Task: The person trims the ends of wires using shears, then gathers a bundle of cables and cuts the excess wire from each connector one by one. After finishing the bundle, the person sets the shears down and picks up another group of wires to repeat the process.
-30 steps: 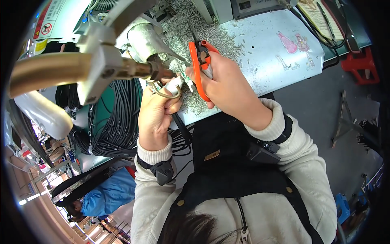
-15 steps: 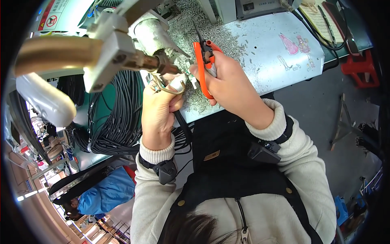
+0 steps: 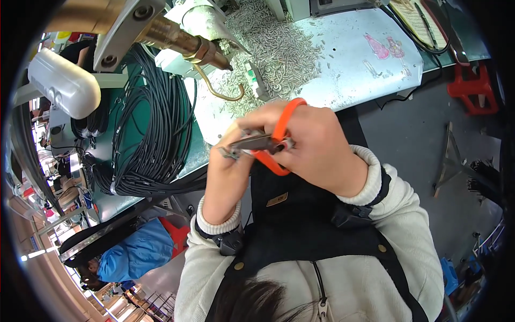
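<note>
My right hand (image 3: 319,147) is closed round a pair of pliers (image 3: 281,129) with orange handles. The dark jaws point left, across the fingers of my left hand (image 3: 228,174). Pinched in my left hand, close to the jaw tips, is a small silvery connector (image 3: 228,153); its far side is hidden by fingers. A black cable (image 3: 196,185) runs from the left to behind my left wrist. Both hands are held together in front of the table's near edge, below a brass-coloured nozzle (image 3: 206,53) and a curved copper-coloured tube (image 3: 220,95).
Many small metal pieces (image 3: 273,53) cover the white work surface (image 3: 348,70). A green-and-grey fixture (image 3: 255,80) stands among them. Coiled black cables (image 3: 150,134) lie at left. A red stool (image 3: 472,88) is at right; a person in blue (image 3: 142,249) sits at lower left.
Both hands have moved down and toward me, away from the nozzle and fixture. The pliers have swung from pointing up to lying across my left hand. The nozzle now shows higher and further left.
</note>
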Demonstrator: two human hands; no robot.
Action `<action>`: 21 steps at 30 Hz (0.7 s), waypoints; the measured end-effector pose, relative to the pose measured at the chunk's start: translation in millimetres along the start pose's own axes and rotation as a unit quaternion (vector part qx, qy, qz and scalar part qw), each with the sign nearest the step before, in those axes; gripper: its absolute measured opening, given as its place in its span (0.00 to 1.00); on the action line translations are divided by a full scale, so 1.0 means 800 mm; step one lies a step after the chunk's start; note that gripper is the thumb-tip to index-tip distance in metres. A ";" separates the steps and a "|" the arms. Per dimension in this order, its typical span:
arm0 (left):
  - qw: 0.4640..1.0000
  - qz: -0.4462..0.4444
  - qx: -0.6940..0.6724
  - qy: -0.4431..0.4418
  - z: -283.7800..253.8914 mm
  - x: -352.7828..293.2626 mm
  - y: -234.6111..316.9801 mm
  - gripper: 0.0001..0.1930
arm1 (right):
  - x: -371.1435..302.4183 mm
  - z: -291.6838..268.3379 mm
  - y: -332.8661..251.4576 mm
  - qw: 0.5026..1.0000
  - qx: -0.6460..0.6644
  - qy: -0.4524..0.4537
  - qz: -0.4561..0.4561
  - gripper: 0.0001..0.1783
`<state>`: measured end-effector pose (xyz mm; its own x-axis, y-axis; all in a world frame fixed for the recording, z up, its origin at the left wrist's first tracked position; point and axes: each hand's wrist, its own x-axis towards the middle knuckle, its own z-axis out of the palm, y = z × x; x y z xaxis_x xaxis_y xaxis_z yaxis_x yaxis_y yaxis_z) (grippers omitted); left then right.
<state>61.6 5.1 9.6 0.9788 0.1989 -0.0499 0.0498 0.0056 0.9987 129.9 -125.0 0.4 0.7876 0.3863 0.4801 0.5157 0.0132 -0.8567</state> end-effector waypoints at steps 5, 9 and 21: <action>0.999 -0.025 -0.019 0.044 0.001 -0.015 0.008 0.05 | -0.003 -0.013 -0.013 0.968 0.093 -0.087 0.218 0.10; 0.996 0.053 0.023 0.074 0.006 -0.012 -0.002 0.06 | 0.002 -0.021 -0.010 0.863 0.254 -0.172 0.401 0.12; 0.913 -0.232 -0.329 -0.070 -0.018 -0.015 0.004 0.06 | -0.024 -0.016 0.020 0.931 -0.276 -0.060 -0.230 0.09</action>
<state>47.4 17.0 13.4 0.9011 -0.1008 -0.4217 0.3793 0.6547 0.6539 127.8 -144.3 -20.2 0.4138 0.5572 0.7199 0.9103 -0.2598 -0.3222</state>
